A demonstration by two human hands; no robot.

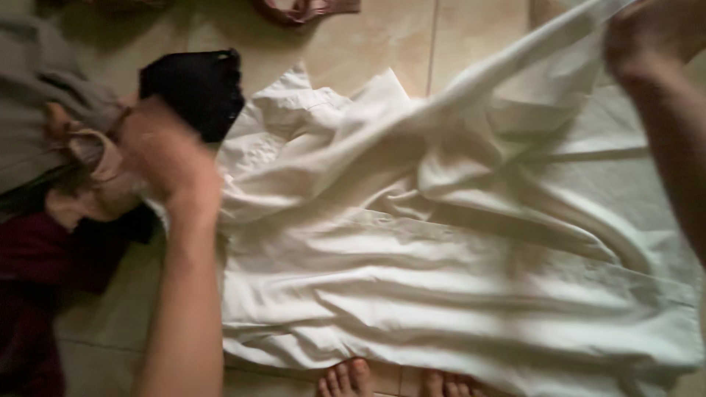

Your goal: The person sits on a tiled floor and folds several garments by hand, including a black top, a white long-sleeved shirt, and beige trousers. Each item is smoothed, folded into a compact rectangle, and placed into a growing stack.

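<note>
I see a large white garment (441, 294) spread over most of the tiled floor (353, 44), reaching from the middle to the right edge and down to the near edge, where bare toes (349, 378) show just past its hem. My right hand (647, 33) is up in the far right corner, fist closed on a stretch of the white cloth, which rises taut from the heap to it; the fingers themselves are blurred, so I can't tell exactly how they wrap. My left hand (165, 154) sits at the garment's left edge, back of the hand towards me; it seems pressed on or gripping the cloth there, but I cannot tell whether the fingers are closed. Just beyond that hand lies a black piece of clothing (195, 88), touching the white collar area. Along the left edge is a pile of other clothes: grey fabric (37, 110), a pinkish piece (84, 169) and a dark red one (37, 257). Another pink item (305, 9) lies at the far edge.
</note>
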